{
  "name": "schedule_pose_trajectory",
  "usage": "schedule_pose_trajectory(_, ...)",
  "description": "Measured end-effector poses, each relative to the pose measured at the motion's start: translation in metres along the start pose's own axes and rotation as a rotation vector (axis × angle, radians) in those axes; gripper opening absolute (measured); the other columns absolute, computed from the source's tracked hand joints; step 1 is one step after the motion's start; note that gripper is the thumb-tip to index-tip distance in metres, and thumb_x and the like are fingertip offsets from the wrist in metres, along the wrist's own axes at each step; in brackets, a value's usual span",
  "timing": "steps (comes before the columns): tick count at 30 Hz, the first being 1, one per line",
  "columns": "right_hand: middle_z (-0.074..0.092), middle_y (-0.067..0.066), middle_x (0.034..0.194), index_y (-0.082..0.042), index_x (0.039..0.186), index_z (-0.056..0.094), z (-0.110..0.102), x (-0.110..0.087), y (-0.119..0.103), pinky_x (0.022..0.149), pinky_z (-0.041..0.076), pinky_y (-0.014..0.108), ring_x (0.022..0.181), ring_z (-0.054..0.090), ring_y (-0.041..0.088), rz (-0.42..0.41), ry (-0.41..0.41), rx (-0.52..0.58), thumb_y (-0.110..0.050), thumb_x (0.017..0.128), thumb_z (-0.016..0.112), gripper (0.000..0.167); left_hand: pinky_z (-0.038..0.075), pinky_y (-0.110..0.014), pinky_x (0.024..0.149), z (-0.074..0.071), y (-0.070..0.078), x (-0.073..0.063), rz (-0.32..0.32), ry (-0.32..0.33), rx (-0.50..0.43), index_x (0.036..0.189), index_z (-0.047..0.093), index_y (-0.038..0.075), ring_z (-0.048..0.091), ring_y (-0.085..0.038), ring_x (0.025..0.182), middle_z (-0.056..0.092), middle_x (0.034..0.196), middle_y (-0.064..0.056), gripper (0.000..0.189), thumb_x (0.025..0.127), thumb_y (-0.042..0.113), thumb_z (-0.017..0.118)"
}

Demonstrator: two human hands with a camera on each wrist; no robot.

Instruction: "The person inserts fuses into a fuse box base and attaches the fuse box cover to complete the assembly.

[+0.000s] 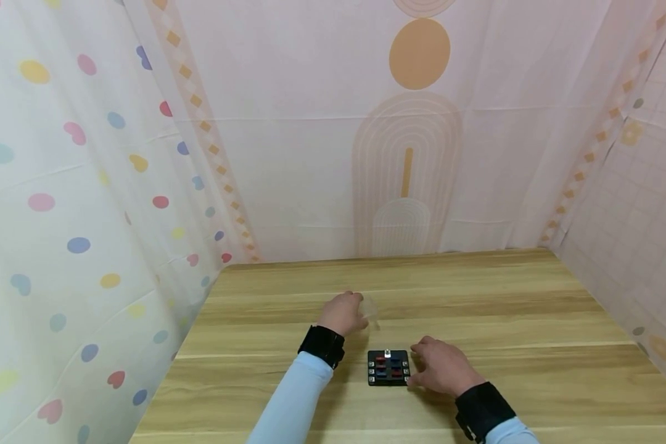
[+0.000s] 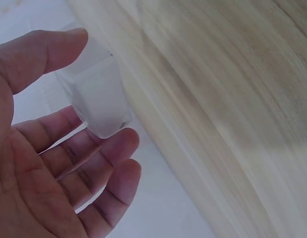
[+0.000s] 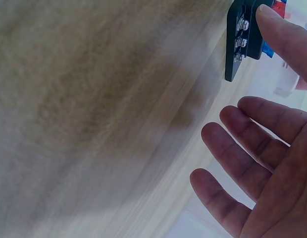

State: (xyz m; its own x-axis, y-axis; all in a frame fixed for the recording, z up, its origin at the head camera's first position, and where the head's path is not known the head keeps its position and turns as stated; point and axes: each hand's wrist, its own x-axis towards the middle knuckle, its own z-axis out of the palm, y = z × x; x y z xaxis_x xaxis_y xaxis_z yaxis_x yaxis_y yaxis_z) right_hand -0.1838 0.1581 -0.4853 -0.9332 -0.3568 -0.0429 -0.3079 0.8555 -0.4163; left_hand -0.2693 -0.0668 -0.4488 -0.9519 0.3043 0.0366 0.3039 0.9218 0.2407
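A black fuse block (image 1: 388,374) with red and blue blade fuses and metal screw terminals lies on the wooden table. Beyond it, my left hand (image 1: 344,313) pinches a clear plastic cover (image 2: 99,94) between thumb and fingers, held just above the tabletop. The cover shows only faintly in the head view. My right hand (image 1: 443,367) is at the right side of the fuse block, fingers spread and loosely bent. In the right wrist view its thumb (image 3: 284,42) overlaps the block's edge; whether they touch I cannot tell.
The wood-grain table (image 1: 477,296) reaches back to a patterned curtain (image 1: 311,185). More curtains hang along its left and right sides. Both wrists wear black bands.
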Motion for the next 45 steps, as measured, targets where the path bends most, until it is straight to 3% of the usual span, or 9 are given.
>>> schedule_pose_trajectory(8,0.064,0.009,0.108,0.002,0.117,0.068,0.0,0.0,-0.001,0.089,0.049,0.05,0.097,0.062,0.028,-0.016,0.006,0.009,-0.032,0.07,0.09,0.062,0.052,-0.039,0.084,-0.006,0.005,-0.008,0.015,-0.016,-0.013,0.122,0.066,0.002,0.064,-0.024,0.095,0.069,0.108,-0.011,0.052,0.078,0.024,0.083)
schedule_pose_trajectory(13,0.064,0.009,0.109,0.002,0.118,0.068,0.0,0.0,-0.001,0.089,0.049,0.05,0.098,0.062,0.028,-0.01,0.0,0.009,-0.032,0.071,0.089,0.061,0.052,-0.04,0.087,-0.008,0.006,-0.012,0.012,-0.025,-0.033,0.124,0.065,0.001,0.064,-0.024,0.097,0.068,0.112,-0.012,0.054,0.078,0.024,0.083)
schedule_pose_trajectory(18,0.064,0.009,0.109,0.001,0.118,0.068,0.001,0.0,-0.001,0.088,0.05,0.05,0.098,0.062,0.029,-0.012,0.006,0.008,-0.031,0.071,0.089,0.061,0.053,-0.04,0.082,-0.009,0.007,-0.015,0.019,-0.023,-0.054,0.122,0.066,0.001,0.064,-0.023,0.093,0.068,0.11,-0.012,0.053,0.077,0.023,0.083)
schedule_pose_trajectory(29,0.065,0.009,0.105,0.002,0.116,0.068,0.001,0.001,-0.001,0.086,0.051,0.048,0.096,0.063,0.028,-0.039,0.034,-0.02,-0.028,0.069,0.09,0.06,0.053,-0.042,0.087,-0.011,0.012,-0.025,0.036,-0.03,0.0,0.126,0.065,0.005,0.064,-0.026,0.106,0.067,0.121,-0.012,0.056,0.079,0.028,0.083)
schedule_pose_trajectory(45,0.064,0.009,0.111,0.0,0.118,0.068,0.0,0.006,-0.001,0.09,0.049,0.05,0.1,0.061,0.028,-0.012,-0.01,-0.003,-0.027,0.071,0.089,0.058,0.054,-0.038,0.078,-0.021,0.025,-0.038,0.098,-0.047,0.032,0.124,0.066,0.005,0.064,-0.022,0.096,0.067,0.115,-0.01,0.056,0.077,0.03,0.084)
